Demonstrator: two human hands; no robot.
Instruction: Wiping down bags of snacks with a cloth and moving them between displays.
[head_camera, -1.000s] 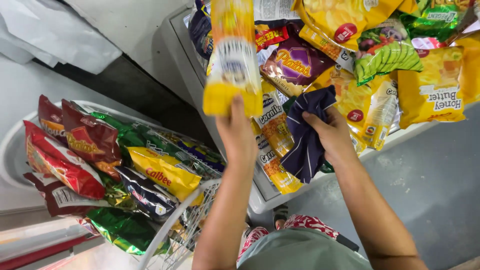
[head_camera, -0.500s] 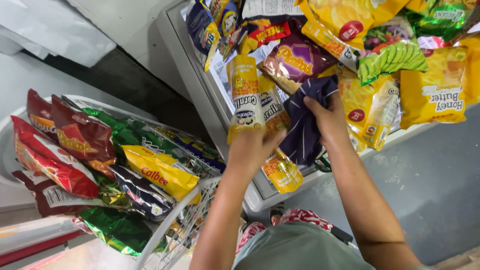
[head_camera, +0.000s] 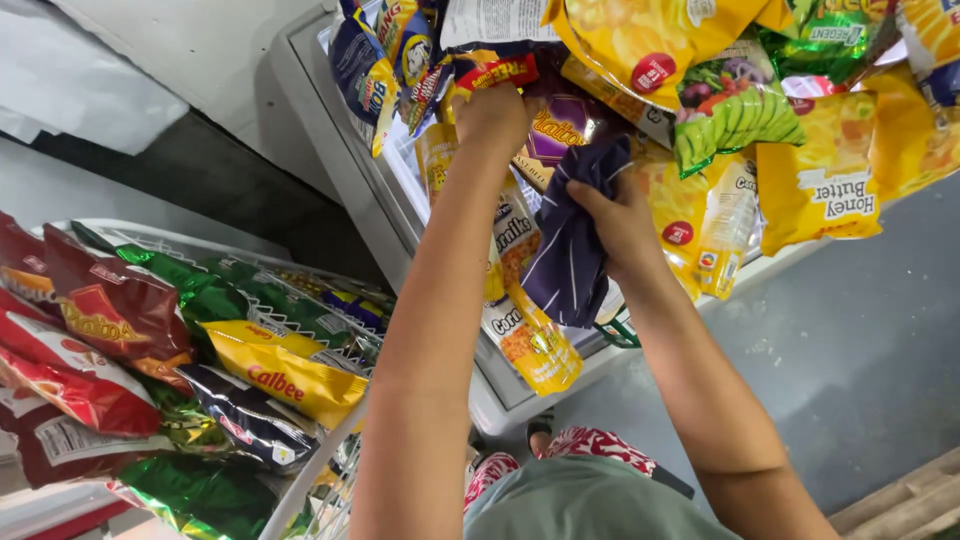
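Cloth (head_camera: 572, 240) perhaps hiding right hand (head_camera: 618, 215) fingertips.

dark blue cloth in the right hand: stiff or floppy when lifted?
Probably floppy: the dark blue cloth hangs in loose folds below the right hand. Likely light too, since one bunched grip holds it. It should not roll, but might snag on the hanging snack bags.

A white chest freezer (head_camera: 340, 150) with a glass top carries the hanging and piled snack bags; yellow corn-snack packets (head_camera: 530, 335) lie along its lid, a purple chip bag (head_camera: 565, 130) sits among them, and a yellow bag (head_camera: 820, 195) droops over its far edge. Beside it, a white wire basket (head_camera: 320, 470) holds more: red bags (head_camera: 110, 310), green bags (head_camera: 200, 290), a yellow bag (head_camera: 285, 375); grey floor (head_camera: 850, 350) lies beneath.
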